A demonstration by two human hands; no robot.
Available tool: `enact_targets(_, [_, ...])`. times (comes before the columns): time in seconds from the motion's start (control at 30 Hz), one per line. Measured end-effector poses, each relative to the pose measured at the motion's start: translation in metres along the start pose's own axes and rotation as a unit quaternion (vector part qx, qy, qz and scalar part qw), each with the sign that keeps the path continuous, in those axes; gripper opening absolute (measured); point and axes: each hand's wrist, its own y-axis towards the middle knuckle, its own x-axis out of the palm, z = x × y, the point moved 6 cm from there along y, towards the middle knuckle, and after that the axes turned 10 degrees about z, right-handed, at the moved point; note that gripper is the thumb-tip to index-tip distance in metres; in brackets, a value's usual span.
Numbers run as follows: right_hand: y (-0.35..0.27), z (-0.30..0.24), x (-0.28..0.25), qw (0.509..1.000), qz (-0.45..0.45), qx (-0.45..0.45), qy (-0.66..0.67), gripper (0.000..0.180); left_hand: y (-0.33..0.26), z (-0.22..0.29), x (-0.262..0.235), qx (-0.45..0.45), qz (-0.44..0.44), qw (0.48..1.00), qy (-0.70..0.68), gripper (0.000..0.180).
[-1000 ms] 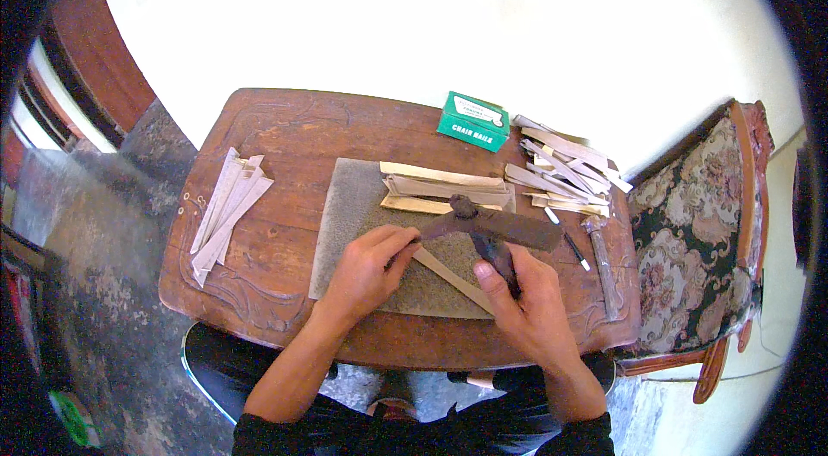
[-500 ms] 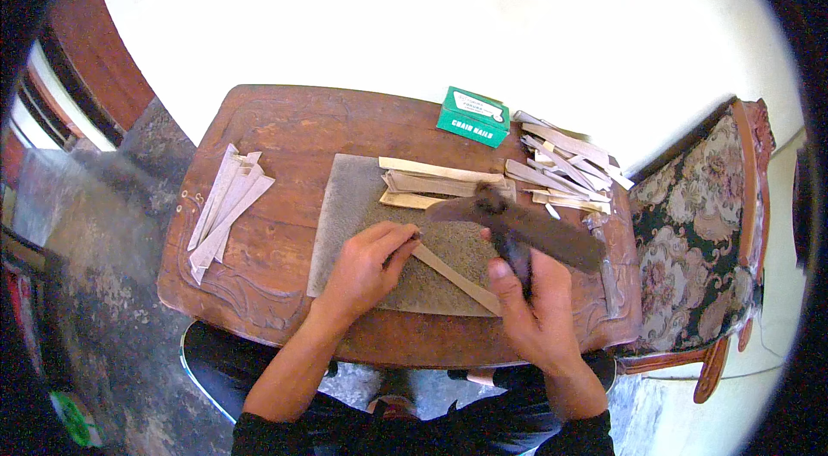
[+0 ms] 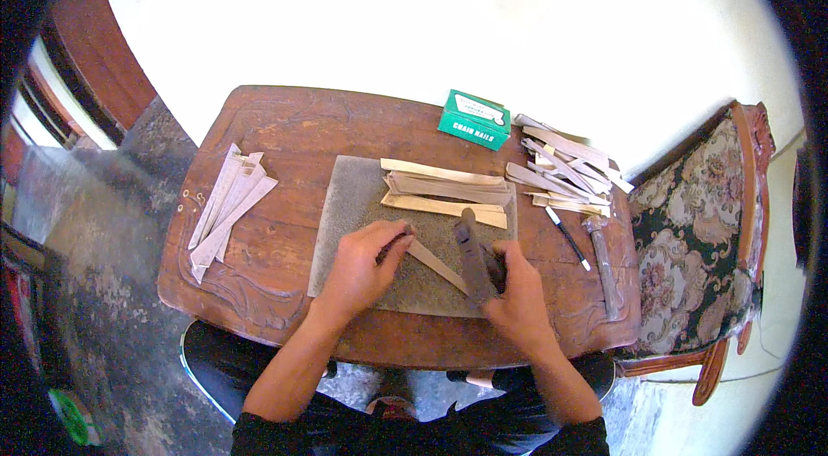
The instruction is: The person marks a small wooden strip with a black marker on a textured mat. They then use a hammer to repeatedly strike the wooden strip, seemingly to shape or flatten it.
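And here, beyond the far edge of the mat (image 3: 349, 210), the green box (image 3: 474, 119) is set on the table (image 3: 285, 223), its printed front turned to the near side, its contents hidden from view. Over to the mat's near half, where the strip (image 3: 435, 264) is held aslant: its long axis is run from the left hand (image 3: 362, 262) toward the mat's near right corner, upper end pointed far and left, lower end lost behind the hammer (image 3: 475, 257)! That upper end is pinched between left thumb and fingertips; whether anything smaller is gripped there cannot be told. The hammer's handle is wrapped by the closed right hand (image 3: 519, 294), at the mat's near right part, the dark head aimed at the mat's far edge; whether the strip is touched by it cannot be told. On the mat's far half a stack (image 3: 444, 186) is laid crosswise; left of the mat a fan of slats (image 3: 228, 207) is spread; right of it a loose pile (image 3: 569, 163) is heaped, a marker (image 3: 567, 238) laid nearer
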Motion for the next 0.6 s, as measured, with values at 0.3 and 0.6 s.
enact_targets(0.3, [-0.004, 0.012, 0.015, 0.997, -0.016, -0.029, -0.073, 0.04, -0.002, -0.023, -0.005, -0.189, -0.011, 0.975, -0.115, 0.01])
enact_targets(0.6, [-0.003, 0.014, 0.017, 0.997, -0.012, -0.041, -0.07, 0.039, -0.002, -0.019, 0.001, -0.161, -0.036, 0.982, -0.088, 0.01])
